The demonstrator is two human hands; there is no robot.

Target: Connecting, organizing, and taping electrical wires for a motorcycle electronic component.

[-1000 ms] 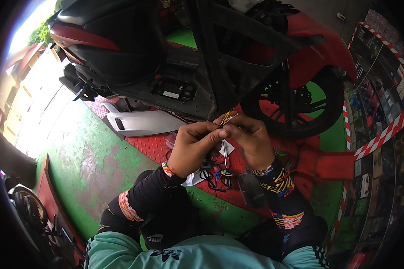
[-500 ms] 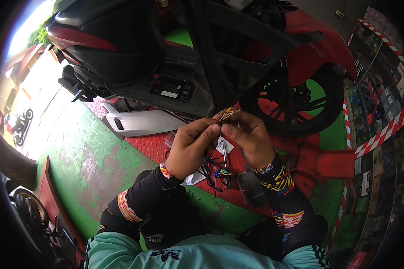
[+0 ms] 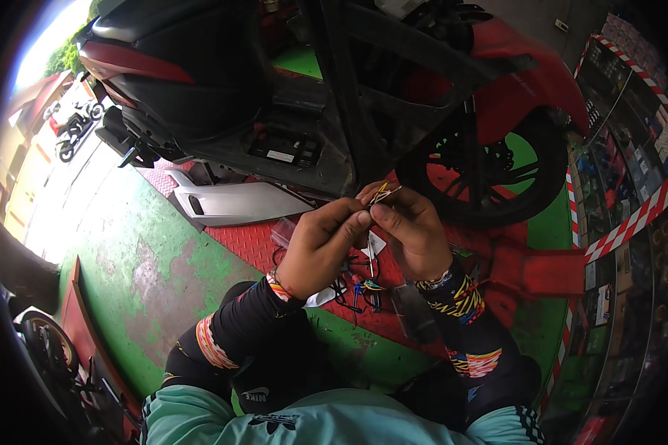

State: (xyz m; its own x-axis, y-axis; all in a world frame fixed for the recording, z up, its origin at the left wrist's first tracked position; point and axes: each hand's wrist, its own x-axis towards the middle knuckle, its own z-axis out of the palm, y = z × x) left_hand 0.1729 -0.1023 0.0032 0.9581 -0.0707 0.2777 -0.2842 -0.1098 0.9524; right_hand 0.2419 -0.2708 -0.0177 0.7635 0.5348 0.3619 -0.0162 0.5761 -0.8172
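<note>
Both my hands meet in front of the scooter, fingertips pinched together. Thin yellow and white wires (image 3: 382, 193) stick up between them. My left hand (image 3: 321, 241) is closed, its thumb and finger on the lower part of the wires. My right hand (image 3: 414, 236) is closed from the other side, its thumb tip almost touching the left thumb. What sits right between the fingertips is hidden. Below my hands, a tangle of black, blue and green wires (image 3: 364, 289) lies on the red plate (image 3: 249, 256). A clear plastic packet (image 3: 416, 311) lies by my right wrist.
The red and black scooter (image 3: 274, 111) stands ahead, its front wheel (image 3: 490, 174) at right. A silver side panel (image 3: 234, 204) lies along its footboard. Glass display shelves (image 3: 623, 193) edged with red-white tape (image 3: 631, 215) line the right. Parked motorbikes (image 3: 78, 130) stand outside at left.
My hands have shifted very slightly, and the wire ends now lean further right. At far left outside, the motorbike appears in a different place, further up and right.
</note>
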